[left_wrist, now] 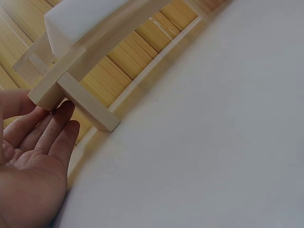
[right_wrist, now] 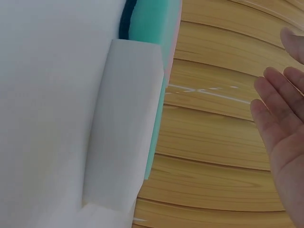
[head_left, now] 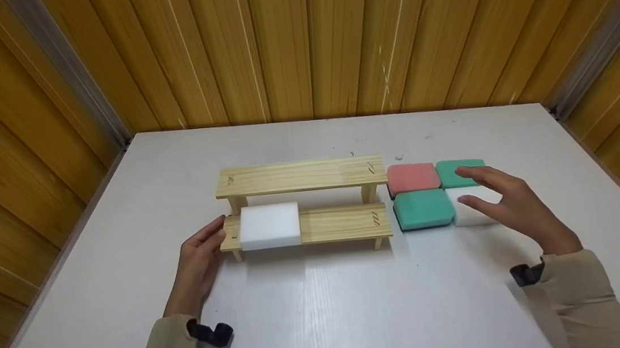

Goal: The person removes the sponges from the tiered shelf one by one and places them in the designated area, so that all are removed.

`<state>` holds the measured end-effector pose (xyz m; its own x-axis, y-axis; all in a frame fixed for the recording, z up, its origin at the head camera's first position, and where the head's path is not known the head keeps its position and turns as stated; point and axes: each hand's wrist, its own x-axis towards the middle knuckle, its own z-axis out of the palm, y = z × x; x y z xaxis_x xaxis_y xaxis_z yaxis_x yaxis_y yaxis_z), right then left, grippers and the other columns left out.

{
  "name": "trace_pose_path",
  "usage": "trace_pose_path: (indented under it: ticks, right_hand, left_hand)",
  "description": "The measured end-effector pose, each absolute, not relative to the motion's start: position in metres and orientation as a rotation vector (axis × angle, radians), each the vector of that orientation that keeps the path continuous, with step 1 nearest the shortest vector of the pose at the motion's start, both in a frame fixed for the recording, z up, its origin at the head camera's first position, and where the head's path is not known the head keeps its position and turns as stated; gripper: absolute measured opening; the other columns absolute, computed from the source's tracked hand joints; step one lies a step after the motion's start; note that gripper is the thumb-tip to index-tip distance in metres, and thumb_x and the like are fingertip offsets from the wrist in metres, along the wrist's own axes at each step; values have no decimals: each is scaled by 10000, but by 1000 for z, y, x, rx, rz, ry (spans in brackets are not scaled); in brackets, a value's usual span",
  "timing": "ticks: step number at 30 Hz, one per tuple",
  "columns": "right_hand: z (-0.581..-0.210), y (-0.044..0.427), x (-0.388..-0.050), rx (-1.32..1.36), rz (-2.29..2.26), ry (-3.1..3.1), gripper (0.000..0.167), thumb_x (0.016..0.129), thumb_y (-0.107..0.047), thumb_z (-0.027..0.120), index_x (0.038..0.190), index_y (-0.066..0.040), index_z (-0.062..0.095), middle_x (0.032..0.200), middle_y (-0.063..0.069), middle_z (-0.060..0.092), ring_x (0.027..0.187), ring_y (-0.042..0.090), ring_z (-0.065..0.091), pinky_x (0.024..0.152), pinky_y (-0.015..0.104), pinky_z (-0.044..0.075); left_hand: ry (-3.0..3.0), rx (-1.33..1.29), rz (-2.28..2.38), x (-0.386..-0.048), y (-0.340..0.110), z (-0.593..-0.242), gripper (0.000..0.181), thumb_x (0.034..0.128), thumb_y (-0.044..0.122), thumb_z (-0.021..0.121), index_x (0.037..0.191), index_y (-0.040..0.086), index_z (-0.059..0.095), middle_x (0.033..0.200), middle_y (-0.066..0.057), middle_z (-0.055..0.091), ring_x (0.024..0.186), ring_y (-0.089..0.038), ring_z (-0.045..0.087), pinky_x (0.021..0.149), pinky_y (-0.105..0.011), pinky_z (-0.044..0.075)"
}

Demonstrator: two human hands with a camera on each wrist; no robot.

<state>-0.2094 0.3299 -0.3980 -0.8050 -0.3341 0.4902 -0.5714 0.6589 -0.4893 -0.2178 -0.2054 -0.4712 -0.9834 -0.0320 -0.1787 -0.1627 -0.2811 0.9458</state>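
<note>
A two-tier wooden rack [head_left: 343, 225] stands mid-table, with a white sponge block [head_left: 269, 226] lying on the left part of its lower board. At the left end of that board, my left hand [head_left: 199, 258] pinches the wood; in the left wrist view the fingers [left_wrist: 59, 126] reach under the board's end beside a leg. My right hand [head_left: 518, 205] hovers over the sponges at the right, thumb and fingers spread, holding nothing. Beneath and beside it are a second white sponge [head_left: 467, 213], a front green sponge [head_left: 424, 208], a back green sponge [head_left: 449, 172] and a pink sponge [head_left: 413, 177].
The white table [head_left: 324, 320] runs back to a wall of yellow wood-patterned panels [head_left: 286, 45]. Similar panels rise on both sides. The sponge group sits close against the rack's right end.
</note>
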Motion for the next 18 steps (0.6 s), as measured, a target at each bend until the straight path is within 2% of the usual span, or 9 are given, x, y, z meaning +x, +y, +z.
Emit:
trace_pose_path:
  ticks: [18]
  right_hand:
    - [-385, 290, -210, 835, 960, -2535, 554, 788, -55, 771, 1310, -79, 585, 1297, 101, 617, 1194, -134, 456, 987, 16, 373]
  left_hand:
    - [1807, -252, 2463, -219, -205, -472, 485, 959, 23, 521, 1430, -6, 409, 1525, -92, 372, 1420, -182, 338, 1042, -166, 439]
